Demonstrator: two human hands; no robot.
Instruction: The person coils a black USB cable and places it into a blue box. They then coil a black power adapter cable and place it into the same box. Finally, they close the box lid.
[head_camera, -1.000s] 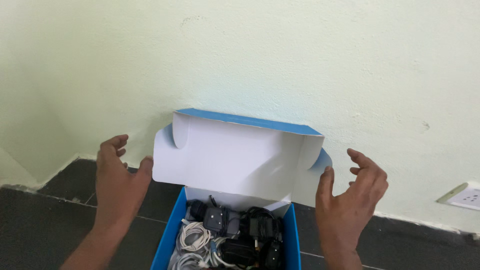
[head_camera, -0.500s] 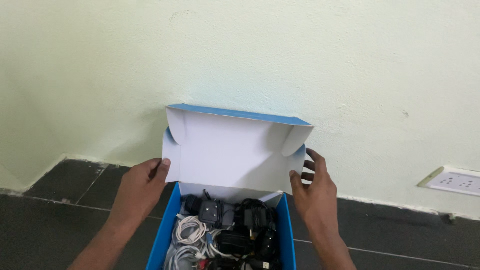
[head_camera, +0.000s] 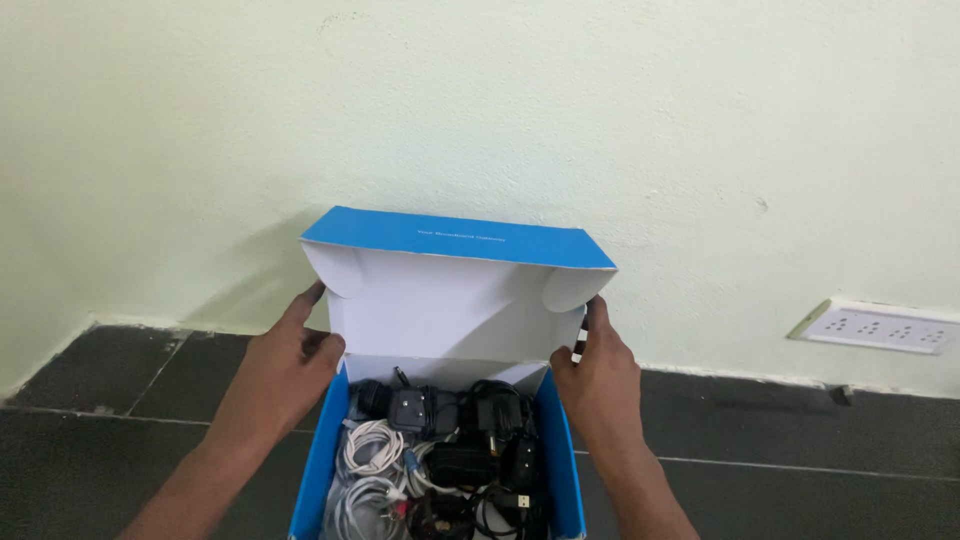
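A blue cardboard box (head_camera: 318, 470) stands on the dark floor, its white-lined lid (head_camera: 450, 310) raised upright against the wall. My left hand (head_camera: 290, 365) grips the lid's left edge, fingers curled behind it. On the other side, my right hand (head_camera: 598, 370) holds the lid's right edge. Inside the box lie black power adapters (head_camera: 420, 410) and coiled white cables (head_camera: 372, 452), with more black plugs and leads tangled toward the right.
A pale green wall (head_camera: 600, 120) rises just behind the box. A white socket strip (head_camera: 880, 327) is fixed low on the wall at right. Dark floor tiles (head_camera: 800, 480) spread to both sides of the box.
Both hands moved inward from beside the lid and took hold of its edges. The lid's front flap has tipped forward, showing its blue outer face. The view shifted slightly.
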